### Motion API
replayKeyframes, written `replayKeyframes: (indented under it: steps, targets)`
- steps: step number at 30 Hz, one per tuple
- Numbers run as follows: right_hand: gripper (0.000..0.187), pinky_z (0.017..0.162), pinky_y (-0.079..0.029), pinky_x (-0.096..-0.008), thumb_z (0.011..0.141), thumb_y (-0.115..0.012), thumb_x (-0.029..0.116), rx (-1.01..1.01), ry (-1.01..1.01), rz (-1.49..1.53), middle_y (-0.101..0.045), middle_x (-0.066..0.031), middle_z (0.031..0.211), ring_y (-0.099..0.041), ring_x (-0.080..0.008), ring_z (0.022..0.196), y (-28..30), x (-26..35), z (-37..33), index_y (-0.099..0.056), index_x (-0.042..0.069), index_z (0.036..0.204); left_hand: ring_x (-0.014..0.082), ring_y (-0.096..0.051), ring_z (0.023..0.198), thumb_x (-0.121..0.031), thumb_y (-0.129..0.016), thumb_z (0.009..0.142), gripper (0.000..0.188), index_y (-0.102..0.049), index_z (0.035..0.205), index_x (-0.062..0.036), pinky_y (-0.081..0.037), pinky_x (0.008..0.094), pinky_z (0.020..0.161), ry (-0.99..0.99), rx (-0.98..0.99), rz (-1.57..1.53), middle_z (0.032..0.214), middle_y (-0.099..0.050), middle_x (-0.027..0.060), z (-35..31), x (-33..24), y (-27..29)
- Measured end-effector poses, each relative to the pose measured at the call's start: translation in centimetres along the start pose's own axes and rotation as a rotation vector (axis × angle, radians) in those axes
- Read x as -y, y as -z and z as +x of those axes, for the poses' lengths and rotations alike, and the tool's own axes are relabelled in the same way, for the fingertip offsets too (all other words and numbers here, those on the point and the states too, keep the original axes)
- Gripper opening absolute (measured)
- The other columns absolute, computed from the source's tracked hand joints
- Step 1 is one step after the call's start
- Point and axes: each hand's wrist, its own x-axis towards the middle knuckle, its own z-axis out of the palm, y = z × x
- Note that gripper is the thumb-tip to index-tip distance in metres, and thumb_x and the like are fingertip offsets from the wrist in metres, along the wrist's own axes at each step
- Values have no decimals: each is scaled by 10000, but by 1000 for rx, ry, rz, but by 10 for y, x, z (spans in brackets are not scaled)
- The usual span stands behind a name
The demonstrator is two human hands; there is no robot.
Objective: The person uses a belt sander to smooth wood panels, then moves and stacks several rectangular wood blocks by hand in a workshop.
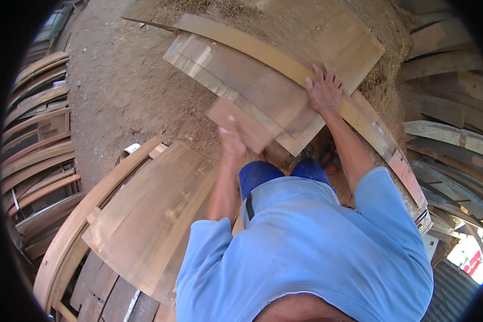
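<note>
My right hand [326, 94] lies with its fingers spread across a long yellowish plank [252, 49], pressing on its edge near the right end. Under that plank, wide wooden panels [241, 80] are stacked at angles to one another. Motion smears my left hand [231, 138], which is at the left end of a short reddish-brown board [247, 124] close to my knees. Whether its fingers grip that board or only touch it does not show clearly.
A broad wooden panel [155, 214] rests at the left beside a curved-looking timber frame [91, 214]. Stacked planks line the left side [40, 145] and the right side [451, 102]. Wood shavings [394, 75] cover ground at the far right. A small white container [130, 149] stands behind the frame.
</note>
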Motion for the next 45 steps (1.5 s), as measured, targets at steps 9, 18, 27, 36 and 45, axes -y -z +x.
replayKeyframes:
  steps: [9, 18, 27, 36, 45]
  targets:
    - [607, 1124, -261, -574, 937, -534, 460, 28, 59, 238, -324, -164, 1529, -335, -421, 1360, 21, -19, -19, -434, 152, 1451, 229, -552, 1181, -179, -724, 906, 567, -434, 1372, -36, -465, 406, 1016, 194, 195, -72, 1258, -579, 86, -164, 112, -22]
    - [577, 915, -495, -426, 919, -617, 375, 527, 209, 927, -625, -258, 1190, -630, -357, 1064, 55, -108, -222, -509, -38, 1307, 211, -589, 1109, -154, -751, 876, 539, -467, 1320, -42, -499, 357, 935, 52, 368, 120, 1209, -592, 92, -206, 69, -93]
    - [571, 751, -528, -434, 911, -594, 478, 80, -352, 1005, -690, -255, 872, -692, -361, 886, 51, -219, -250, -667, -81, 1007, 205, -586, 1072, -276, -698, 919, 555, -451, 1321, 18, -491, 342, 921, -97, 839, 844, 1182, -587, 150, -196, 90, -230]
    - [589, 743, -541, -452, 914, -589, 495, -245, -716, 1014, -671, -309, 828, -695, -424, 872, 42, -319, -300, -676, -86, 949, 468, -288, 1397, -326, -784, 791, 884, -310, 1459, 8, -253, 548, 1146, -847, 979, 1681, 1483, -345, 288, -171, 78, -283]
    - [435, 690, -530, -316, 971, -594, 347, -328, -897, 1222, -688, -70, 874, -641, -125, 782, 5, -331, -363, -644, -74, 1072, 439, -340, 1381, -400, -855, 682, 980, -356, 1457, -65, -253, 571, 1131, -858, 1113, 2162, 1455, -386, 276, -144, 119, -374]
